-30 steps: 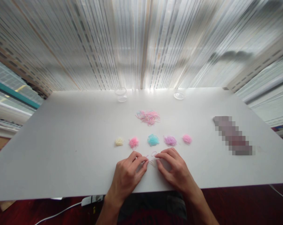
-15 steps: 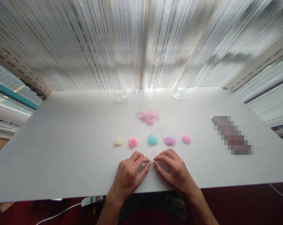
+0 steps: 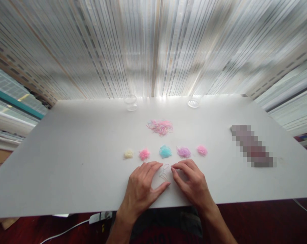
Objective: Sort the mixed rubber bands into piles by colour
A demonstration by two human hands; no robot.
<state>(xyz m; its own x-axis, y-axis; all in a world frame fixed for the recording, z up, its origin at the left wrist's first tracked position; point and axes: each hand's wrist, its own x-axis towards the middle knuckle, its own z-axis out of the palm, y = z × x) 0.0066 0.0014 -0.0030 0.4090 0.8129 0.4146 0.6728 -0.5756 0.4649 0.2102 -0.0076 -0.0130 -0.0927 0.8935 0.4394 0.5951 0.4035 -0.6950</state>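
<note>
My left hand (image 3: 141, 184) rests on the white table with thumb and fingers spread apart, holding nothing. A few thin, pale rubber bands (image 3: 163, 174) lie loose in the gap between its thumb and fingertips. Just right of them, my right hand (image 3: 192, 179) has thumb and index fingertip pinched together; whatever is between them is too small to make out. Beyond my hands runs a row of small piles of rubber bands: cream (image 3: 128, 154), deep pink (image 3: 144, 154), turquoise (image 3: 165, 151), purple (image 3: 184, 152) and light pink (image 3: 202, 150).
Behind the row lies a larger mixed pile of bands (image 3: 160, 127). A clear round container (image 3: 131, 103) stands at the back left, and a clear lid-like disc (image 3: 193, 103) at the back right. A pixelated long object (image 3: 252, 145) lies on the right side.
My left hand has opened from a pinch, its thumb and fingers now wide apart around the loose bands. My right hand has shifted slightly right, away from the left fingertips.
</note>
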